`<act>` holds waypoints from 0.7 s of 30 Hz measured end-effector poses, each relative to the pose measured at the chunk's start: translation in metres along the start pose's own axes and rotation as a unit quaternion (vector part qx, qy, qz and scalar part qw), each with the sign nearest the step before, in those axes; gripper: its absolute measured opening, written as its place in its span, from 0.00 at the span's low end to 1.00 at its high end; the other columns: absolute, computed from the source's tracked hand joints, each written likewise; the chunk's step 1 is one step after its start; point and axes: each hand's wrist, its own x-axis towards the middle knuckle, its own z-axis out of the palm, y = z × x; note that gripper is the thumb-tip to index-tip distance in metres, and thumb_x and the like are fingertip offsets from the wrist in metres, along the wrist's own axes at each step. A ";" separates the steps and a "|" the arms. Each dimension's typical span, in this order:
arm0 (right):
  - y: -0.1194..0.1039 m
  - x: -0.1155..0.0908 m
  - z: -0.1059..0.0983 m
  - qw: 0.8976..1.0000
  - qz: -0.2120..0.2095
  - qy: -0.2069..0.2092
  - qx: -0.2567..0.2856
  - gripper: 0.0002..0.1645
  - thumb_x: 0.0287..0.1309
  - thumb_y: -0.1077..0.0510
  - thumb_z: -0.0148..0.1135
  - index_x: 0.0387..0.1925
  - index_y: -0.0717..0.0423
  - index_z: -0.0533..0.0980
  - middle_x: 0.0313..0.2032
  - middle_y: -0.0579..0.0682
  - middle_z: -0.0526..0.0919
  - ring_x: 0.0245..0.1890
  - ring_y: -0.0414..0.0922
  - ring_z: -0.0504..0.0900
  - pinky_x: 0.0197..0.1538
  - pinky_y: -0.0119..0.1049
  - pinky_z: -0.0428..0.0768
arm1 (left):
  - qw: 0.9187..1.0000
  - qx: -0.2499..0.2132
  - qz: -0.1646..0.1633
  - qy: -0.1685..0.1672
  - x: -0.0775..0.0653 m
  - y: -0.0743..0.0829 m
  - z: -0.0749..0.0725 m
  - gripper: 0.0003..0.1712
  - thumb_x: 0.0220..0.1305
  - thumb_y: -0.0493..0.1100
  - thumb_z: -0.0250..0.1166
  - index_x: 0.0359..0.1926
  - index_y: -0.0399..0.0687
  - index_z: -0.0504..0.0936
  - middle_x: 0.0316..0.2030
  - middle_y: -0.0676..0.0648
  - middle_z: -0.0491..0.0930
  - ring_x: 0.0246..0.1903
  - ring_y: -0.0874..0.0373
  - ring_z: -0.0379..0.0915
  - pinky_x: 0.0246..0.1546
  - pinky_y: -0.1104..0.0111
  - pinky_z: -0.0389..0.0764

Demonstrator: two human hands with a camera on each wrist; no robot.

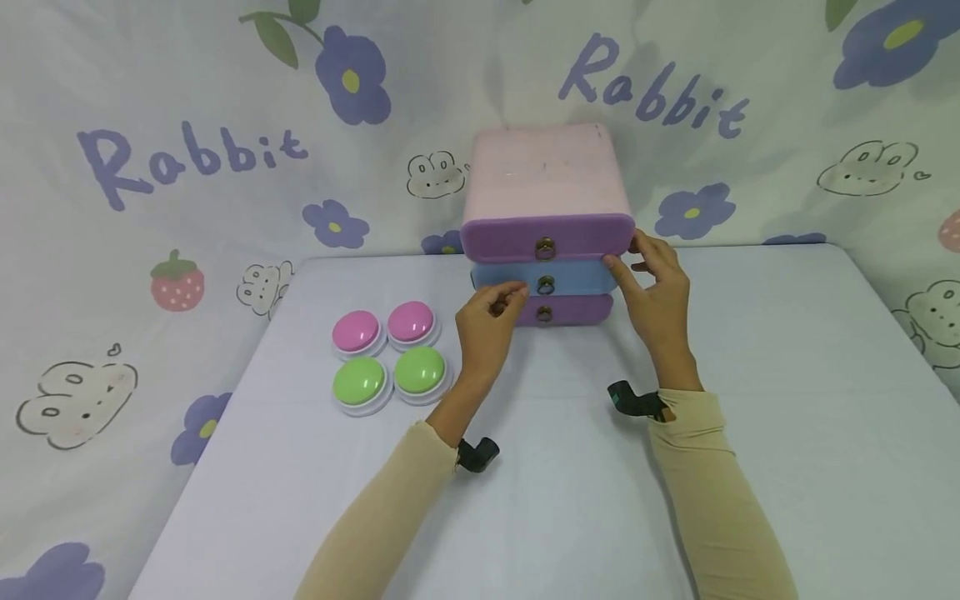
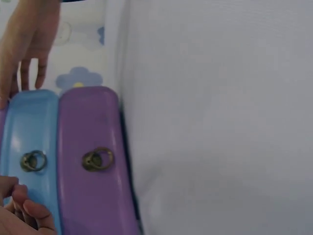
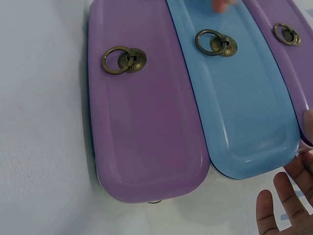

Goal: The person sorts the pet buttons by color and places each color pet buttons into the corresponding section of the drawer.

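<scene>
A small drawer cabinet (image 1: 551, 167) with a pale pink top stands at the table's back edge. Its front has a purple top drawer (image 1: 495, 242), a blue middle drawer (image 1: 495, 273) and a purple bottom drawer (image 2: 90, 127), each with a brass ring handle (image 3: 122, 59). My right hand (image 1: 660, 300) holds the cabinet's right corner, thumb at the top drawer's lower edge and fingers along the side, some spread in the right wrist view. Close before the blue drawer, left of its ring, my left hand (image 1: 486, 329) has its fingers curled and thumb drawn in, with nothing visible between them.
Left of the cabinet, two pink push buttons (image 1: 356, 332) sit behind two green push buttons (image 1: 358, 381), all on white bases. A white cloth covers the table (image 1: 787, 400). Behind it hangs a curtain (image 1: 510, 50) printed with rabbits and flowers.
</scene>
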 end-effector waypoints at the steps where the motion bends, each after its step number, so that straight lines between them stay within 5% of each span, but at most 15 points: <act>1: 0.000 0.000 0.000 1.000 0.001 0.000 -0.002 0.30 0.51 0.48 0.66 0.58 0.42 0.72 0.48 0.41 0.76 0.50 0.36 0.71 0.48 0.32 0.72 | 1.000 0.004 -0.002 -0.003 -0.001 -0.003 0.001 0.10 0.57 0.46 0.66 0.37 0.47 0.85 0.26 0.55 0.76 0.26 0.64 0.72 0.26 0.73 0.74; 13: 0.001 0.000 -0.002 1.000 0.008 -0.002 0.007 0.29 0.52 0.50 0.66 0.58 0.41 0.72 0.47 0.41 0.76 0.50 0.36 0.71 0.49 0.36 0.72 | 1.000 -0.014 0.004 -0.023 -0.004 -0.010 0.023 0.10 0.57 0.44 0.66 0.36 0.43 0.85 0.26 0.51 0.77 0.23 0.62 0.72 0.23 0.73 0.74; 21: -0.006 0.001 -0.001 1.000 0.011 -0.005 0.015 0.29 0.52 0.53 0.66 0.58 0.47 0.72 0.47 0.45 0.76 0.50 0.39 0.71 0.49 0.40 0.73 | 1.000 -0.008 -0.006 -0.018 -0.004 -0.012 0.024 0.07 0.57 0.44 0.66 0.33 0.45 0.85 0.25 0.54 0.79 0.23 0.64 0.72 0.22 0.72 0.74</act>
